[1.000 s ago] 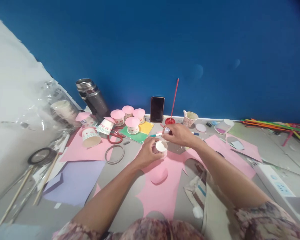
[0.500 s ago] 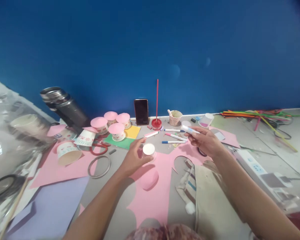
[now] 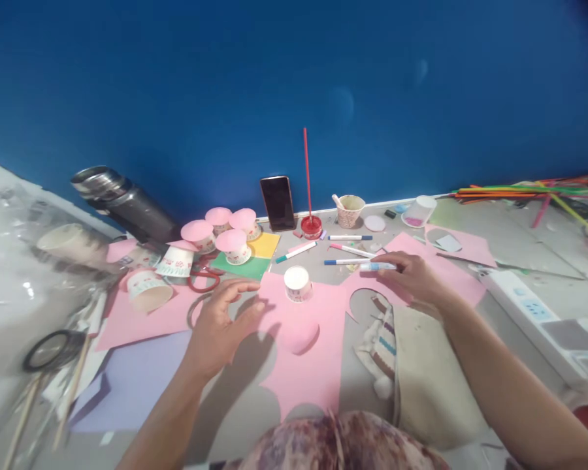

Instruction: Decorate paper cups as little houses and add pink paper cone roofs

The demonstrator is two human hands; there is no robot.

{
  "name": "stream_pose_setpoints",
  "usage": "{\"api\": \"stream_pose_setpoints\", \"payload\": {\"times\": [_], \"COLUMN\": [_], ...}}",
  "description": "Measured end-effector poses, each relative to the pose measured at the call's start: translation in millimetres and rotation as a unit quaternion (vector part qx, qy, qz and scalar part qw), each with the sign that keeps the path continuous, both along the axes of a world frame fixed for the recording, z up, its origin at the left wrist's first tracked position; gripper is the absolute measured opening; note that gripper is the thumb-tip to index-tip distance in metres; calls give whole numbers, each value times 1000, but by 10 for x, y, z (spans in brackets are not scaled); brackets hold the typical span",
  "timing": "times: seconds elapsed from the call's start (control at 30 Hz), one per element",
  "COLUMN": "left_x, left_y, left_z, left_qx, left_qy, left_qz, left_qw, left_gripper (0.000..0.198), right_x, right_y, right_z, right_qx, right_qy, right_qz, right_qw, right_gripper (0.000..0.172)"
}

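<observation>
My left hand [image 3: 228, 320] is held open above the table, thumb and fingers apart, with nothing in it. To its right a small paper cup [image 3: 298, 292] stands upside down on the cut pink paper [image 3: 318, 365]. A pink paper disc [image 3: 298, 334] lies just in front of the cup. Low over the table, my right hand [image 3: 409, 277] has its fingers closed on the end of a white and light-blue glue stick [image 3: 376, 266]. The glue stick lies level beside several markers [image 3: 345, 262]; whether it rests on the table I cannot tell.
Several cups topped with pink discs [image 3: 232, 241] stand back left, near red-handled scissors [image 3: 203, 281] and a dark thermos [image 3: 132, 205]. A phone [image 3: 277, 203] leans on the blue wall. A power strip [image 3: 534, 310] and a beige cloth [image 3: 431, 372] are on the right.
My left hand has drawn back left from the paper cup, fingers apart. My right hand has lowered the glue stick toward the table near the markers. The view has shifted slightly.
</observation>
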State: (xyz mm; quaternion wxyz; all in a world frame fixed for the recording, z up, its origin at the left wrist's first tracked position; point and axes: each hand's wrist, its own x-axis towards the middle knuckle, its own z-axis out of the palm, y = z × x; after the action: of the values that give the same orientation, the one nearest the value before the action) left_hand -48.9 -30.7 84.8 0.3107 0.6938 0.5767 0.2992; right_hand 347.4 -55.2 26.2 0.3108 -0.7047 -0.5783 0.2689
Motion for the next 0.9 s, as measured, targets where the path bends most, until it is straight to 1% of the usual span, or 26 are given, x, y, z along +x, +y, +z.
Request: {"api": "stream_pose_setpoints", "payload": {"times": [0.07, 0.1, 0.17, 0.2, 0.23, 0.3, 0.37, 0.43, 0.5, 0.57, 0.63, 0.67, 0.7, 0.77, 0.9], "left_x": [25, 54, 127, 164, 196, 244, 277, 307, 346, 389, 423, 431, 432, 408, 320], "left_y": [-165, -245, -392, -455, -510, -589, -628, -632, -618, -600, -590, -587, -584, -576, -498], "left_z": [-76, -120, -210, -254, -296, -376, -450, -514, -562, -597, -616, -619, -616, -591, -466], "left_qx": [11, 16, 11, 13, 16, 32, 47, 59, 73, 87, 95, 96, 97, 92, 56], "left_qy": [32, 49, 75, 83, 89, 94, 97, 100, 103, 104, 103, 100, 95, 77, 34], "left_qz": [-16, -37, -103, -134, -158, -181, -180, -174, -173, -172, -171, -169, -168, -169, -159], "left_qw": [999, 998, 992, 987, 983, 978, 978, 978, 977, 976, 975, 976, 976, 978, 985], "left_gripper": [32, 37, 54, 58, 57, 44, 28, 18, 14, 15, 15, 15, 15, 15, 11], "right_x": [48, 68, 94, 103, 109, 124, 143, 161, 167, 147, 94, 54, 7, -106, -374], "right_y": [-4, -2, 9, 15, 21, 32, 41, 47, 47, 37, 20, 12, 4, -4, 31], "right_z": [-15, -23, -34, -35, -35, -32, -32, -42, -58, -67, -55, -37, -11, 63, 238], "right_qx": [-8, -6, 9, 19, 27, 35, 49, 83, 130, 153, 138, 121, 101, 69, 40], "right_qy": [-48, -72, -102, -112, -121, -137, -148, -150, -139, -111, -70, -52, -39, -31, -49], "right_qz": [24, 32, 77, 101, 123, 145, 139, 122, 87, 43, 10, 8, 17, 58, 154], "right_qw": [999, 997, 992, 988, 985, 979, 978, 978, 978, 981, 988, 991, 994, 995, 986], "right_gripper": [28, 27, 25, 24, 23, 22, 24, 25, 23, 20, 20, 20, 20, 19, 13]}}
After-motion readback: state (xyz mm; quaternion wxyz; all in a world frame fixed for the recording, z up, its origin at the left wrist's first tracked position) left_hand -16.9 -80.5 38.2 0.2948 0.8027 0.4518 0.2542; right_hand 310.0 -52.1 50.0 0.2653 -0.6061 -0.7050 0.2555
